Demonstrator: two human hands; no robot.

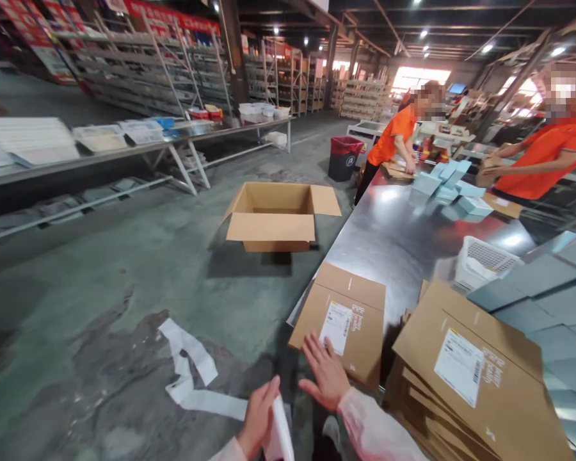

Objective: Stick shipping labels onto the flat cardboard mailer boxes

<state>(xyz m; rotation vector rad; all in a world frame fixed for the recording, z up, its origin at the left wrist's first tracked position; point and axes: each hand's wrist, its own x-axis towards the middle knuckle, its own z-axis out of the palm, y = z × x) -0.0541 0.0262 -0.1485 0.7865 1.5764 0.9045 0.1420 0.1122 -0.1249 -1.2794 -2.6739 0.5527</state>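
My left hand (258, 413), at the bottom centre, is closed around a white bundle of label strip (279, 429). From it a long white paper strip (211, 403) trails left and curls toward the floor. My right hand (325, 374) lies flat with fingers spread at the near edge of a flat cardboard box (365, 342). Its fingertips reach the lower edge of the white shipping label (336, 326) stuck on that box, which rests on the metal table (393, 250). To the right, a stack of flat cardboard boxes (509, 378) has another label on top.
An open carton (269, 227) stands left of the table. Light-blue boxes (475, 205) lie farther along it, near a white basket (484, 259); more light-blue boxes (566, 314) are stacked right. Two people in orange shirts (393, 137) handle cardboard. A bin (343, 160) stands behind.
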